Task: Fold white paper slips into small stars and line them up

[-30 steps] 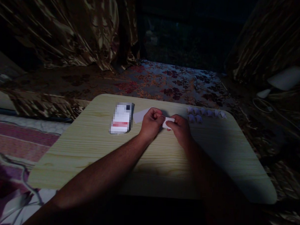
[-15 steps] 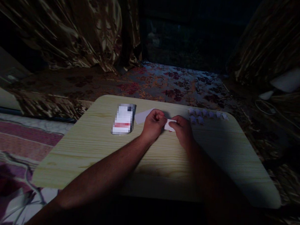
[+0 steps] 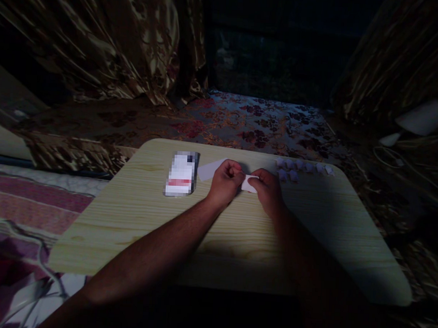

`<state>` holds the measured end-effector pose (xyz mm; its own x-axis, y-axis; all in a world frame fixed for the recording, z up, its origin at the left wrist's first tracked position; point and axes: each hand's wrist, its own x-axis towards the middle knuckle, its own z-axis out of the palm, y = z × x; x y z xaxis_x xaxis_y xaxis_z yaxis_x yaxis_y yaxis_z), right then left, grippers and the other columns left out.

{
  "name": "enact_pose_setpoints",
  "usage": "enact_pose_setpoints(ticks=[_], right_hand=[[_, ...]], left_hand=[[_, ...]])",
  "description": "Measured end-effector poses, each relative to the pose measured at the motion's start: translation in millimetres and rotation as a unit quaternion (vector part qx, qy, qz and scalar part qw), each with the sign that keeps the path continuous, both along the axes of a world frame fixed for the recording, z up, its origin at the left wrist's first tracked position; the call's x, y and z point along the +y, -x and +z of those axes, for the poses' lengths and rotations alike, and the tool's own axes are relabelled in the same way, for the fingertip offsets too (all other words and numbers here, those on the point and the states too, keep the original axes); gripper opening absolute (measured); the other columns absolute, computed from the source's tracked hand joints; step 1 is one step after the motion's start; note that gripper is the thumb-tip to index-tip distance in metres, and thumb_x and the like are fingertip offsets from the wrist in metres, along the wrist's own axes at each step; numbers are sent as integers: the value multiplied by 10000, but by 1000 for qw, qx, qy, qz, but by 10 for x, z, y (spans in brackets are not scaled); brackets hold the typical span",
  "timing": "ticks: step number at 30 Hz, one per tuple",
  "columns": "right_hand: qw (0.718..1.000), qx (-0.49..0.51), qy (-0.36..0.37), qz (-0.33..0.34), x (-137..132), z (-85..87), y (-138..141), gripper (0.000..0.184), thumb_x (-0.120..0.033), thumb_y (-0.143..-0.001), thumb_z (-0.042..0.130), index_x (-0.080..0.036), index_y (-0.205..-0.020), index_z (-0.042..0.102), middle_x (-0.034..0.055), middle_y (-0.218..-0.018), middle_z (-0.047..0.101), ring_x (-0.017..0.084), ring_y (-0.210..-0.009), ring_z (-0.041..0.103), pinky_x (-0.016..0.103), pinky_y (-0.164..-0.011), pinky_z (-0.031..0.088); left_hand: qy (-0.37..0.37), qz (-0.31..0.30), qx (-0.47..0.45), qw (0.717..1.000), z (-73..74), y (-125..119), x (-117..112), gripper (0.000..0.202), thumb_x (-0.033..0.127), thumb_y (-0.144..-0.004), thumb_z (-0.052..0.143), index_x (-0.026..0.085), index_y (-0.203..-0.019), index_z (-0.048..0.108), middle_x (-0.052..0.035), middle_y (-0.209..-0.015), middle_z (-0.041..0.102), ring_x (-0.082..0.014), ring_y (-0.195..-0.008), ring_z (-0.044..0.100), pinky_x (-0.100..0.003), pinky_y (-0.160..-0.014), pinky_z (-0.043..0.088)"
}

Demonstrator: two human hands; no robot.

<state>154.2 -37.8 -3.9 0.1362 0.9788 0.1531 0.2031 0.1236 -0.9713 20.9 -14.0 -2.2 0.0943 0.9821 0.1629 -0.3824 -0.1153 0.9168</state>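
Note:
A small white piece of paper (image 3: 249,183) is stretched between my two hands above the table. My left hand (image 3: 225,182) pinches its left edge, fingers curled. My right hand (image 3: 269,189) grips its right side with the thumb lying on top. Just behind my left hand lies a flat pale sheet of paper (image 3: 209,170), partly covered by that hand. Several small folded paper pieces (image 3: 299,165) sit in two rows at the table's far right.
The wooden table (image 3: 137,218) has rounded corners. A blurred-out white phone-shaped object (image 3: 181,174) lies at its left. Behind stands a ledge with floral cloth (image 3: 250,119), beside curtains (image 3: 148,40). A white lamp (image 3: 424,117) is at the right, a cable (image 3: 39,253) at lower left.
Both hands stay in nearly the same place, still on the paper, which has tilted slightly. The whole view has shifted a few pixels.

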Motion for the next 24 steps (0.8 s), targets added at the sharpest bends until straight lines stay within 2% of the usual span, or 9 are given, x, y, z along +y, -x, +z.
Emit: enact_pose_setpoints(ticks=[10,24], right_hand=[[1000,-12,-11,5,20,0,-24,79,-274,-704,614,-196,-699,606,-45,-554,510,123,-534,449,252,-496,307],[1000,-4,-10,-13,15,15,-10,90,-281,-693,621,-192,-684,631,-36,-578,532,128,-570,456,255,-531,333]], left_hand=[[-6,-4,16,1000,-7,10,-7,235,157,-693,701,191,-853,533,65,-606,534,-65,-503,448,-200,-496,339],[-2,4,40,999,48,12,-23,240,166,-671,709,188,-837,536,63,-605,542,-64,-507,452,-195,-501,344]])
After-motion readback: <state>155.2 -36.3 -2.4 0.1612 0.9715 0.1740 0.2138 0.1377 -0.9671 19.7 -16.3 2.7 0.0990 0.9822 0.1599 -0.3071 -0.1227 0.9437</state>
